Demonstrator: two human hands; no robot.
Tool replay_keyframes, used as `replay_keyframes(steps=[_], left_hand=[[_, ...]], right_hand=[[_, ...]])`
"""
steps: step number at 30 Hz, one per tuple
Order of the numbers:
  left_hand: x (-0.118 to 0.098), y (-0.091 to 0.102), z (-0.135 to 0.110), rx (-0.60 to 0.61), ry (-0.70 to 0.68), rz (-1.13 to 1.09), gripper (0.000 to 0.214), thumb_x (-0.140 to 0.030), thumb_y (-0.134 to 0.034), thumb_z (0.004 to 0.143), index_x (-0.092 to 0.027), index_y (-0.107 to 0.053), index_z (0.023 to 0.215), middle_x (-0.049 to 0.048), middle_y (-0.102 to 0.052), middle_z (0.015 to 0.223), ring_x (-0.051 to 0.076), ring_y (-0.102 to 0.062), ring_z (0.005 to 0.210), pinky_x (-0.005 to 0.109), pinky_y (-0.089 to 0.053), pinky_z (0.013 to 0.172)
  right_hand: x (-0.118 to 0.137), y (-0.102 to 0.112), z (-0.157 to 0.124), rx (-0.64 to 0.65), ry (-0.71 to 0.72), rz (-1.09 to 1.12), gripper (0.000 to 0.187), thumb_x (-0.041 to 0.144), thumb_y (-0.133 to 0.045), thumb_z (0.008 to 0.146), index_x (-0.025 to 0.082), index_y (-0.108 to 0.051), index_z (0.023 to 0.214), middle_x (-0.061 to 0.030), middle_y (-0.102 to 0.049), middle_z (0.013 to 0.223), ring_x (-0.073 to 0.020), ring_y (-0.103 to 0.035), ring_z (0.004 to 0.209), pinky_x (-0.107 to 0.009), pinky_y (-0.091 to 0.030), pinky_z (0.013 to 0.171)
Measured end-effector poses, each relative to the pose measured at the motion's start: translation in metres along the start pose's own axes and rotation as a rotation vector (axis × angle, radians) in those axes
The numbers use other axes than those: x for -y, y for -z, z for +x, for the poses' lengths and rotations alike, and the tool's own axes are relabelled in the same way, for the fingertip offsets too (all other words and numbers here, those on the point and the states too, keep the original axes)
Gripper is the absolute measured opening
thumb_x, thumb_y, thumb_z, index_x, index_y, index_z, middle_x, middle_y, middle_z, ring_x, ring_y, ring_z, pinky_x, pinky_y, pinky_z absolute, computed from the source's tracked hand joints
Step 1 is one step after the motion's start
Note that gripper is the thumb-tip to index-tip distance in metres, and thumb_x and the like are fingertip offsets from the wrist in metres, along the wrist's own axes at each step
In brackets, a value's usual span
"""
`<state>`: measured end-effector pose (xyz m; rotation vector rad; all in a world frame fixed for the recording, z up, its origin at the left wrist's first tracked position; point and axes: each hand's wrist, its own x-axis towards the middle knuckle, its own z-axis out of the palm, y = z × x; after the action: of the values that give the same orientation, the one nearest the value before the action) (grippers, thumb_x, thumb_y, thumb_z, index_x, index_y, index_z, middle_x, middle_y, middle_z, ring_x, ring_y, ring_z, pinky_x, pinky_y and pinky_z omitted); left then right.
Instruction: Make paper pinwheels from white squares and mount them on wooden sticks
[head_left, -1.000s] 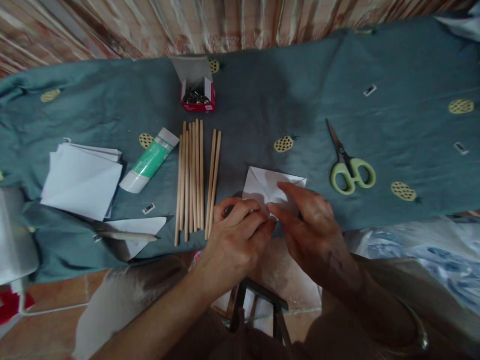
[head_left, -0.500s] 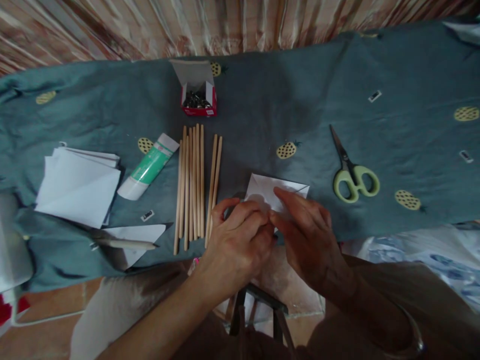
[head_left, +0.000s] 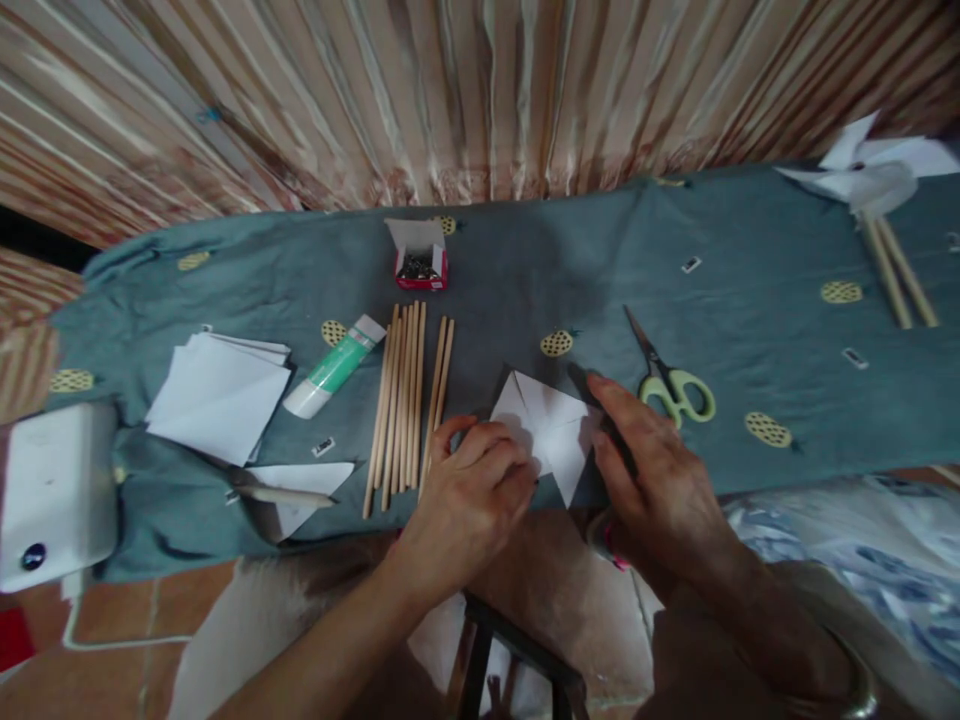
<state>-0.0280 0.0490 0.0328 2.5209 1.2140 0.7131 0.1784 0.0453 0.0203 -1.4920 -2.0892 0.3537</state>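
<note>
A folded white paper square (head_left: 550, 428) with diagonal creases lies on the teal cloth (head_left: 525, 270) near the front edge. My left hand (head_left: 469, 500) rests on its left corner, fingers curled and pressing down. My right hand (head_left: 656, 480) lies along the paper's right edge, fingers stretched out flat. Just left of my left hand lies a row of several wooden sticks (head_left: 409, 400).
Green-handled scissors (head_left: 671, 380) lie right of the paper. A green glue tube (head_left: 334, 365), a stack of white paper squares (head_left: 221, 395), a cut paper piece with a pencil (head_left: 289, 492), a red box of pins (head_left: 420, 262), a paper pinwheel (head_left: 874, 170) far right, a white box (head_left: 56, 495) left.
The view has tilted up and pulled back. My hands have parted; the paper now lies unfolded with creases showing, my right hand moved to its right edge.
</note>
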Motion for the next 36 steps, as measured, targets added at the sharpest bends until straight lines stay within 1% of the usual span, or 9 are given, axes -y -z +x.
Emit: replay_keyframes(steps=[4,8,14,16,19,22,25,31,36], left_hand=[[0.009,0.004,0.003,-0.011,0.007,0.042,0.014,-0.018,-0.057,0.091,-0.023,-0.068,0.097,-0.0027,-0.070,0.092,0.018,-0.057,0.097,0.041,-0.030,0.099],[0.015,0.006,0.004,-0.030,0.042,0.070,0.017,-0.017,-0.058,0.090,-0.026,-0.069,0.099,-0.0011,-0.072,0.100,0.020,-0.057,0.103,0.044,-0.030,0.100],[0.007,0.006,0.001,-0.026,0.031,0.100,0.017,-0.017,-0.057,0.091,-0.023,-0.067,0.103,0.0023,-0.071,0.112,0.023,-0.055,0.114,0.050,-0.026,0.105],[0.002,0.005,0.000,-0.064,0.010,0.101,0.015,-0.019,-0.059,0.090,-0.023,-0.067,0.102,0.0014,-0.071,0.110,0.022,-0.056,0.111,0.048,-0.029,0.103],[-0.004,0.002,-0.002,-0.090,-0.041,0.081,0.011,-0.021,-0.063,0.088,-0.021,-0.067,0.099,0.0005,-0.072,0.102,0.020,-0.058,0.104,0.041,-0.038,0.092],[-0.007,-0.002,-0.003,-0.036,-0.064,0.057,0.011,-0.022,-0.064,0.088,-0.016,-0.066,0.097,0.0031,-0.071,0.097,0.021,-0.059,0.100,0.038,-0.044,0.082],[-0.006,-0.006,-0.003,0.000,-0.058,0.049,0.011,-0.020,-0.062,0.089,-0.014,-0.066,0.096,0.0054,-0.071,0.095,0.022,-0.059,0.095,0.037,-0.049,0.077],[-0.006,-0.008,-0.003,-0.003,-0.063,0.074,0.011,-0.017,-0.057,0.091,-0.012,-0.065,0.098,0.0059,-0.070,0.092,0.022,-0.060,0.092,0.037,-0.055,0.075],[-0.009,-0.006,-0.003,0.016,-0.053,0.050,0.015,-0.018,-0.062,0.088,-0.010,-0.065,0.100,0.0075,-0.070,0.099,0.023,-0.061,0.093,0.037,-0.057,0.078]], right_hand=[[-0.002,0.003,0.004,-0.004,-0.005,0.009,0.047,0.020,-0.046,0.094,0.017,-0.043,0.141,-0.0138,-0.061,0.133,-0.0253,-0.057,0.125,-0.045,-0.049,0.103],[0.001,0.004,0.001,-0.031,-0.016,0.015,0.039,0.021,-0.047,0.094,0.018,-0.052,0.133,-0.0126,-0.066,0.125,-0.0254,-0.061,0.119,-0.044,-0.051,0.101],[0.004,0.006,-0.006,-0.026,-0.064,0.006,0.032,0.022,-0.048,0.093,0.017,-0.059,0.123,-0.0111,-0.070,0.119,-0.0247,-0.065,0.112,-0.040,-0.054,0.097],[0.006,0.007,-0.007,-0.032,-0.066,0.002,0.031,0.022,-0.048,0.094,0.016,-0.060,0.121,-0.0113,-0.070,0.117,-0.0239,-0.066,0.111,-0.038,-0.054,0.096],[0.010,0.009,-0.009,-0.017,-0.084,-0.011,0.030,0.022,-0.046,0.094,0.013,-0.061,0.119,-0.0118,-0.072,0.114,-0.0224,-0.068,0.107,-0.034,-0.055,0.094],[0.014,0.010,-0.011,0.002,-0.102,-0.009,0.030,0.023,-0.045,0.095,0.012,-0.062,0.117,-0.0123,-0.072,0.113,-0.0218,-0.069,0.106,-0.032,-0.055,0.093],[0.017,0.010,-0.013,0.008,-0.095,0.013,0.029,0.022,-0.045,0.095,0.011,-0.063,0.115,-0.0126,-0.073,0.110,-0.0216,-0.070,0.103,-0.031,-0.056,0.092],[0.020,0.012,-0.015,0.034,-0.115,0.077,0.028,0.021,-0.046,0.094,0.013,-0.063,0.115,-0.0113,-0.073,0.110,-0.0213,-0.071,0.100,-0.030,-0.057,0.088],[0.022,0.015,-0.016,0.059,-0.208,0.156,0.027,0.023,-0.049,0.093,0.016,-0.064,0.114,-0.0086,-0.074,0.106,-0.0206,-0.072,0.094,-0.031,-0.058,0.086]])
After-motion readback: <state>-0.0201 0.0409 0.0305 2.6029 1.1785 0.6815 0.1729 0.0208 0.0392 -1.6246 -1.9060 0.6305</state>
